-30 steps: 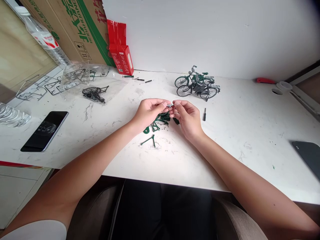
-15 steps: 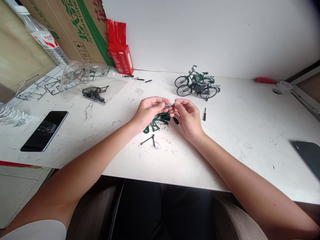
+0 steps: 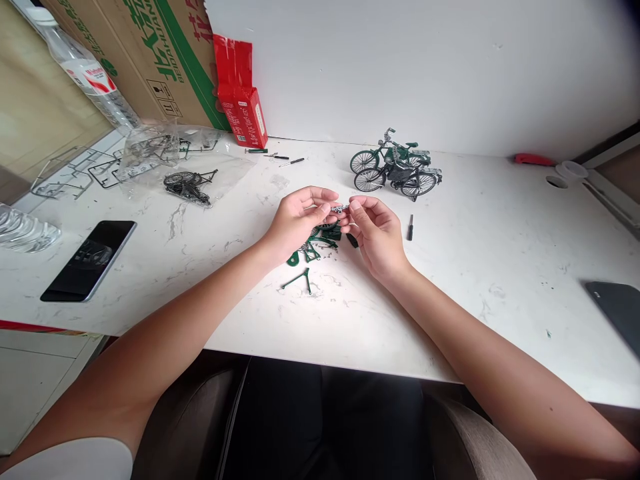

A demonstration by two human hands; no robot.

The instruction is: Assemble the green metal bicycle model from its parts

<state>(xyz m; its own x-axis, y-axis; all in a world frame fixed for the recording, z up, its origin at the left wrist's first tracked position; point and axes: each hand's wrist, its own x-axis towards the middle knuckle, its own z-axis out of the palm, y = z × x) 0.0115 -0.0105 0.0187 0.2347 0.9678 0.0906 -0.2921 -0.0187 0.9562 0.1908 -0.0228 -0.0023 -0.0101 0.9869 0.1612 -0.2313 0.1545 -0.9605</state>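
Observation:
Between the fingertips of both hands is a small silver part [image 3: 339, 209]. My left hand [image 3: 300, 219] pinches its left end with thumb and fingers; my right hand [image 3: 376, 233] pinches its right end. Just below and behind the hands lie green model bicycle pieces [image 3: 313, 252], partly hidden by the fingers. Nearer the table's front edge is a green forked piece [image 3: 303, 280]. Tiny loose bits lie beside the green pieces. A small dark screwdriver [image 3: 411, 228] lies right of my right hand.
Two model bicycles [image 3: 395, 170] stand behind my right hand. At the left are a phone [image 3: 90, 261], a plastic bag of black parts [image 3: 187, 187], part frames [image 3: 65, 175] and bottles [image 3: 93, 77]. A red box [image 3: 245, 117] and carton [image 3: 150, 53] stand behind; a black device [image 3: 615, 310] is right.
The fingers of my left hand have lifted slightly above the silver part. Both hands still hold it in nearly the same place.

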